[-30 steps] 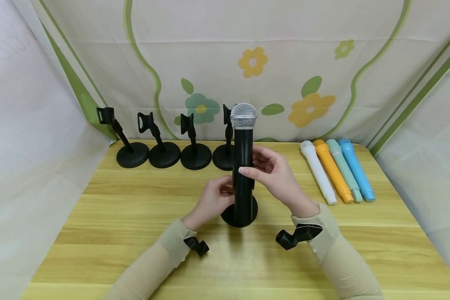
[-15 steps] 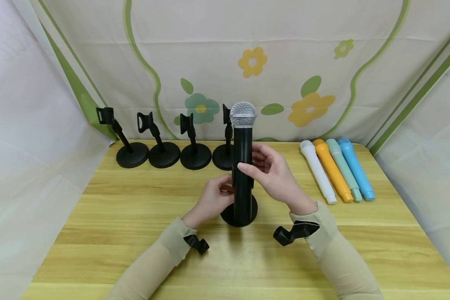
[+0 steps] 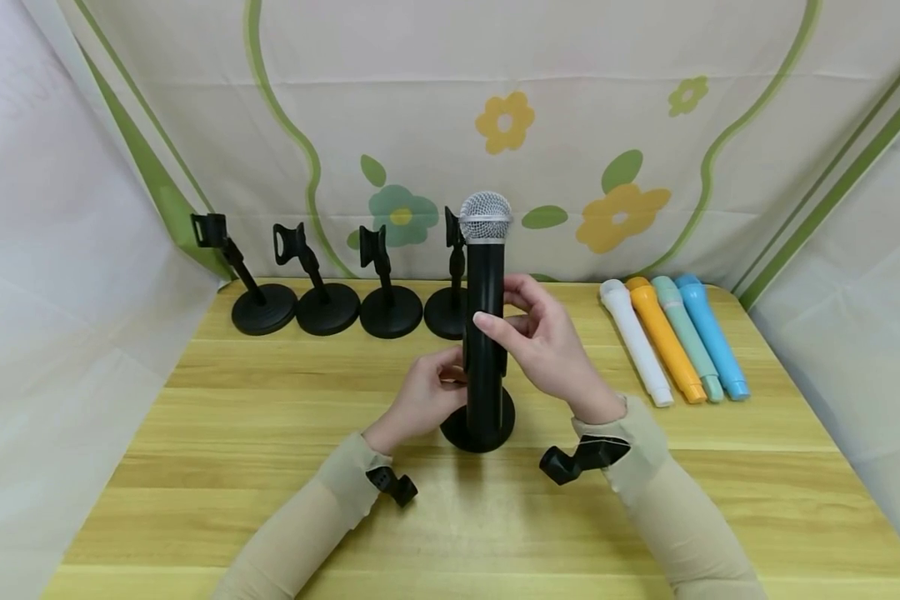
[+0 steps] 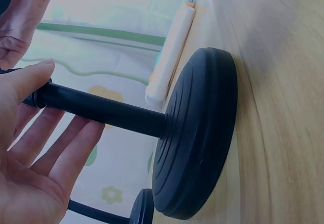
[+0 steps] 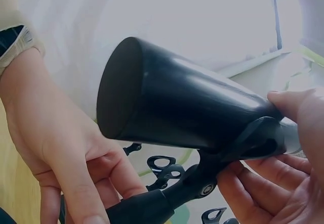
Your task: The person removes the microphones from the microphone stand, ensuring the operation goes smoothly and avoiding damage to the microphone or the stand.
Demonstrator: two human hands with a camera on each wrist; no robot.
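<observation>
A black microphone [image 3: 486, 283] with a silver mesh head stands nearly upright, seated in the clip [image 5: 263, 135] of a small black stand. My right hand [image 3: 551, 350] holds its body at mid-length, thumb on the near side and fingers behind. Lower down, my left hand [image 3: 423, 392] grips the stand's pole [image 4: 109, 105], thumb on one side and fingers on the other. The round base [image 4: 195, 133] of this stand rests on the wooden table. From the head view, the microphone covers the pole and much of the base.
Several more black stands [image 3: 392, 312] line the table's back left, their clips holding nothing. At the back right lie a white microphone [image 3: 636, 343], an orange one [image 3: 666, 342], a teal one [image 3: 688, 337] and a blue one [image 3: 712, 337]. A flowered curtain [image 3: 420, 125] hangs behind.
The microphone and my right hand have risen slightly, with the right wrist shifting a little left. My left hand and the stand's base have stayed in place.
</observation>
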